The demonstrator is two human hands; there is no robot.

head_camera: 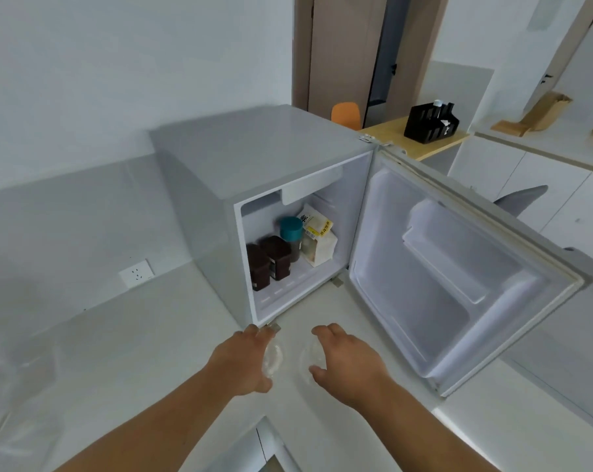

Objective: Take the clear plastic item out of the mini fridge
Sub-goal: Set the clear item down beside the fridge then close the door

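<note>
Both hands (pixel 244 361) (pixel 344 361) grip clear plastic pieces (pixel 273 359); fridge carton (pixel 317 238) print unreadable.

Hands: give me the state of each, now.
Left hand: closed on a clear plastic piece.
Right hand: closed on a second clear plastic piece.

place: home kitchenette | lower frame: pale countertop (pixel 124 338) with wall socket (pixel 137 273) at left | centre: grey mini fridge (pixel 254 151), door open, holding dark jars (pixel 271 262) and a food packet (pixel 317 240) | right: white cabinets (pixel 527 185) | top: doorway (pixel 373 52), orange chair (pixel 346 115), wooden table (pixel 421 137)
</note>
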